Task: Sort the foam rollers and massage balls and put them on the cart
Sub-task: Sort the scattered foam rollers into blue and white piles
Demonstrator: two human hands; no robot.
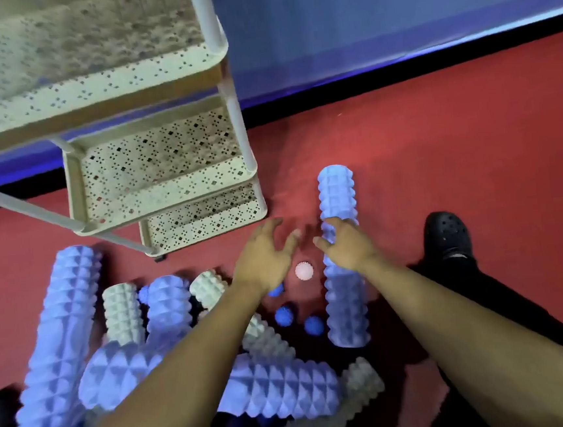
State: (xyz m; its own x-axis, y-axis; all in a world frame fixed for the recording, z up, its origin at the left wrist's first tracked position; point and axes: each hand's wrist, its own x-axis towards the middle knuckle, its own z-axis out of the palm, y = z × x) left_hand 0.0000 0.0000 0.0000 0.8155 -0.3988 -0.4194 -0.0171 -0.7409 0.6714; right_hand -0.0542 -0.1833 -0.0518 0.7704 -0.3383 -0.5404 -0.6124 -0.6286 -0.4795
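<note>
Red carpet (438,152) runs to a blue wall. We reach both hands out over it: our left hand (263,259) hovers with fingers spread, holding nothing, and our right hand (347,245) rests open on the upright-lying blue foam roller (346,309). Between them, just nearer, lies a pink massage ball (304,271). More rollers pile at near left, below the cream cart (169,196).

A long blue ridged foam roller (341,255) lies on the floor under the right hand's fingers (334,230), which seem to touch it. A pale pink spiked massage ball (304,271) sits just below the gap between both hands, with three blue massage balls (284,314) nearer the wrists. Left of the left hand's fingers (271,229), blue and white rollers (166,308) lie heaped, and the cream perforated three-tier cart (168,175) stands beyond them.
</note>
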